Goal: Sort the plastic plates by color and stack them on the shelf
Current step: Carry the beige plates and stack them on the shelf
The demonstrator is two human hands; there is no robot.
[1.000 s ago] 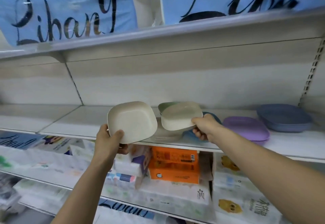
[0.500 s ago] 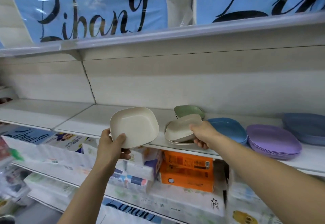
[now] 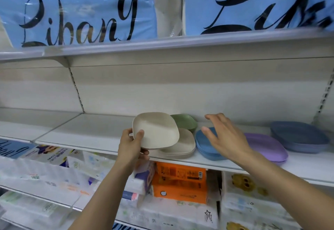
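The sort is well advanced. On the middle shelf [image 3: 86, 130], right of frame centre, the plastic plates lie in colour groups: a beige stack [image 3: 184, 148] at the front edge, a green plate [image 3: 186, 121] behind it near the back panel, a light blue stack [image 3: 202, 146] just beside the beige one, a purple stack [image 3: 267, 146] further right, and a slate-blue stack [image 3: 298, 136] toward the right edge of the frame. One beige plate [image 3: 157, 130] is not yet placed. The left hand [image 3: 132, 145] grips its near rim, thumb on the face toward the camera and fingers underneath, and holds it tilted over the beige stack. Whether plate and stack touch cannot be told. The right hand [image 3: 227, 137] is released, fingers spread and holding nothing, above the light blue stack. Judged from this layout, the outstanding step is to lower the held plate onto the beige stack and square it up. Whether further unsorted plates lie outside the frame cannot be determined. The lower shelf carries orange boxes [image 3: 180, 182].
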